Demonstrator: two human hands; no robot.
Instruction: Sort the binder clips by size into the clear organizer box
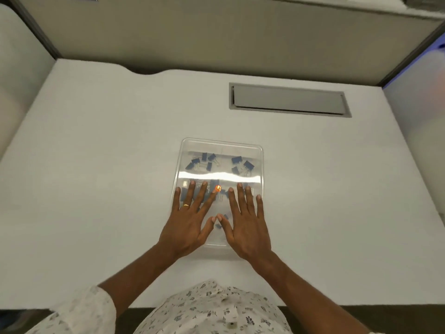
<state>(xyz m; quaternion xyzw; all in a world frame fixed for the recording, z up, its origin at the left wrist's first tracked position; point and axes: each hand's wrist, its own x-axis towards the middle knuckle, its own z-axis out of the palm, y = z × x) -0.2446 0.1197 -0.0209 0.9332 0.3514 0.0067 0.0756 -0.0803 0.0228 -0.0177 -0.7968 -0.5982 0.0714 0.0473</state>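
Head view. Clear organizer box (258, 150) lying flat at the centre of a white desk (96, 165), near the person's edge. Both hands rest palm-down on its transparent top, side by side.

Left hand (190, 222): fingers straight and fanned apart, covering the near-left part of the box; a gold ring (186, 205) sits on the ring finger. Right hand (245, 227): fingers likewise straight and spread, covering the near-right part. The two thumb tips almost meet over the midline of the box. Neither hand pinches or curls round anything.

Blue binder clips (201, 162) show through the plastic in two loose groups at the far end: one group far left, a second far right (242, 165), whose clips look a little larger. Further clips lie under and between the hands; two small ones (218, 226) are visible just beside the thumbs, the rest being partly hidden by the fingers. Dividers inside the box cannot be made out clearly.

A bright band of glare (216, 175) crosses the top from side to side, just beyond the fingertips. A small orange glint (218, 188) sits at the tip of the left index finger; what it is cannot be told.

Farther back and to the right, well apart from the box, a grey cable flap (289, 100) is set into the desk. Beige partition panels (192, 32) enclose the desk. A white floral-print shirt (212, 309) fills the bottom edge.
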